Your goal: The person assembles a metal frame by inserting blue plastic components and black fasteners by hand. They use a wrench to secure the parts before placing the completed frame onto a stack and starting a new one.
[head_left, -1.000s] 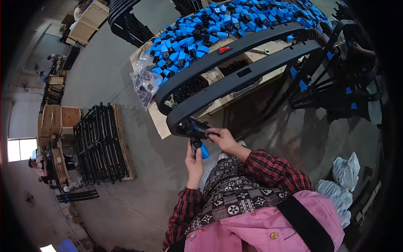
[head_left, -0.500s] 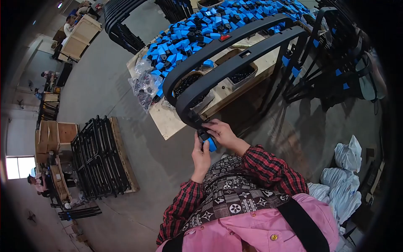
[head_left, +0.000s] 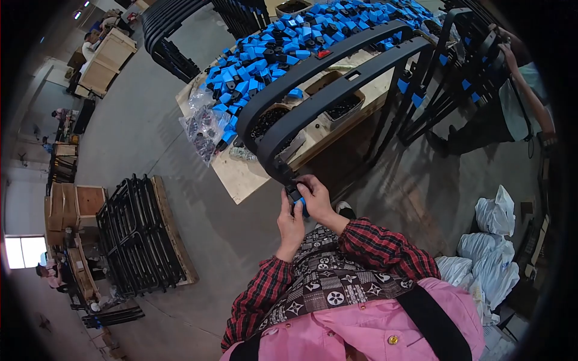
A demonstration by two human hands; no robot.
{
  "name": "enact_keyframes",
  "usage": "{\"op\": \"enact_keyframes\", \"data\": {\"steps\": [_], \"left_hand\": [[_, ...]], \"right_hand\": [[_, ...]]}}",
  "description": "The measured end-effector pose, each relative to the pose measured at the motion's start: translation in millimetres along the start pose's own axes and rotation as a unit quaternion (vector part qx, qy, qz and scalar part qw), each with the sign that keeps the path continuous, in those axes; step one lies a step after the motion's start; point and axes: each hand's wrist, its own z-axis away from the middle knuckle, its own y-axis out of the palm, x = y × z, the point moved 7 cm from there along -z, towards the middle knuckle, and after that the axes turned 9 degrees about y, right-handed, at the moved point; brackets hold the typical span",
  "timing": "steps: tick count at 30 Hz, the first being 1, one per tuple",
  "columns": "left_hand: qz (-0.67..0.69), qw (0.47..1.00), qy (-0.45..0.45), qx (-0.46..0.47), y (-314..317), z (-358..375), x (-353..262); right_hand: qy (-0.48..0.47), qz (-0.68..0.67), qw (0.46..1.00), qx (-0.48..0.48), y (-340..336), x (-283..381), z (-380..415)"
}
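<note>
A black, curved tube frame (head_left: 319, 99) comes down from the table to a lower end in front of me. At that end is a black-and-blue plastic end piece (head_left: 294, 194), mostly covered by my fingers. My left hand (head_left: 290, 225) pinches the piece from the left, thumb and fingers along its sides. From the right, my right hand (head_left: 317, 201) grips its upper part close to the tube's end, thumb pressed on it. A second curved bar (head_left: 283, 77) runs alongside, with a red part (head_left: 324, 54) on it.
A wooden table (head_left: 241, 183) bears a heap of blue-and-black plastic pieces (head_left: 265, 54), boxes of small black parts (head_left: 344, 105) and a clear plastic bag (head_left: 201, 123). At right, another person's arm (head_left: 527, 90) reaches toward more frames. White sacks (head_left: 490, 259) lie at lower right.
My right hand has shifted its fingers, its thumb now over the end piece, and less blue shows. The other person at the right has moved, an arm now in view. My view has shifted slightly.
</note>
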Motion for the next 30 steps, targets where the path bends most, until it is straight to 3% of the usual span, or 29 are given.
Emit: {"op": "enact_keyframes", "data": {"steps": [5, 11, 13, 15, 17, 20, 21, 23, 24, 26, 30], "left_hand": [[-0.019, 1.000, 0.006, -0.009, -1.0, 0.4, -4.1], [-0.028, 1.000, -0.008, -0.003, -1.1, 0.7, -4.0], [-0.030, 1.000, 0.001, -0.007, -1.2, 0.6, -0.8], [-0.030, 0.999, 0.009, -0.012, -1.1, -1.8, -12.2], [-0.014, 0.995, -0.092, 0.039, 3.4, 2.5, -11.8], [0.003, 0.997, -0.073, 0.018, 4.8, 1.8, -14.8], [0.004, 0.997, -0.071, 0.019, 5.2, 1.0, -17.2], [0.007, 0.996, -0.085, 0.023, 4.7, 2.0, -19.3], [0.007, 0.996, -0.088, 0.022, 5.2, 3.5, -11.6], [-0.036, 0.999, 0.002, -0.027, 0.3, 0.6, -8.8], [-0.029, 0.999, -0.004, -0.027, -1.1, 0.5, -14.2]], "right_hand": [[0.027, -0.080, 0.995, 0.061, -10.4, 0.7, -5.5], [-0.035, 0.030, 0.994, 0.101, -15.6, 33.1, -11.3], [-0.087, 0.083, 0.980, 0.159, -10.6, 39.8, -13.9], [-0.043, 0.134, 0.975, 0.174, -7.6, 34.1, -25.3], [0.001, 0.184, 0.965, 0.189, -2.1, 21.7, -23.4], [-0.045, 0.133, 0.987, 0.080, -8.1, 15.0, -17.7], [-0.046, 0.133, 0.987, 0.079, -5.3, 9.5, -14.8], [0.007, -0.040, 0.997, 0.066, -5.5, -2.1, -11.4], [0.010, -0.040, 0.997, 0.067, -5.7, -2.5, -10.5], [0.046, -0.118, 0.986, 0.105, -4.3, -1.3, -10.3], [0.011, -0.065, 0.991, 0.117, -11.4, 15.1, -9.6]]}}
